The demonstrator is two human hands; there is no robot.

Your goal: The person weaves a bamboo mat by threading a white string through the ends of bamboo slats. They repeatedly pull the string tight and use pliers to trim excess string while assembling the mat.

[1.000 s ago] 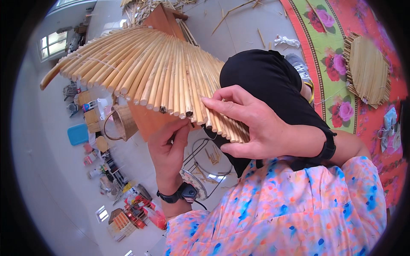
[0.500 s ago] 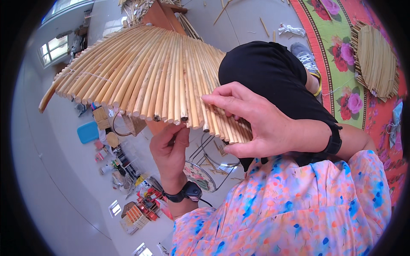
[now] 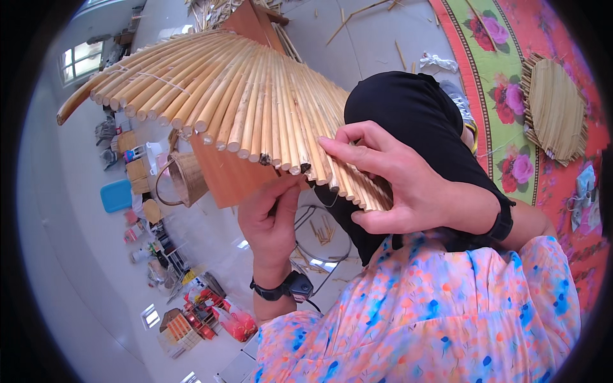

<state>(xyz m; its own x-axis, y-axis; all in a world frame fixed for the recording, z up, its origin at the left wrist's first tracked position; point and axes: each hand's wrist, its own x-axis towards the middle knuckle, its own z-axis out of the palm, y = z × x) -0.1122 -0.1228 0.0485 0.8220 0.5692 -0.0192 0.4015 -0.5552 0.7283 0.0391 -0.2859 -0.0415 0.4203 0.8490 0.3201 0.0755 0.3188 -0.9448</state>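
Observation:
A fan-shaped mat of pale stalks, bound side by side, spreads before me, its cut ends facing me. A thin thread crosses the stalks at the left. My right hand holds the mat's right part, fingers on top and thumb by the cut ends. Below the front edge is my left hand, thumb and forefinger pinched together; its fingertips are partly hidden by the stalk ends, and what they hold cannot be made out. A few stalk ends there are dark.
A brown wooden board stands under the mat. A wicker basket, a blue lid-like piece and red bags sit on the floor at left. A round-framed metal stool is below. Another stalk piece lies on the flowered cloth.
Both hands and the mat's near right part have shifted slightly right. The mat has tilted, showing more of the board and the basket beneath it. The right hand keeps its hold.

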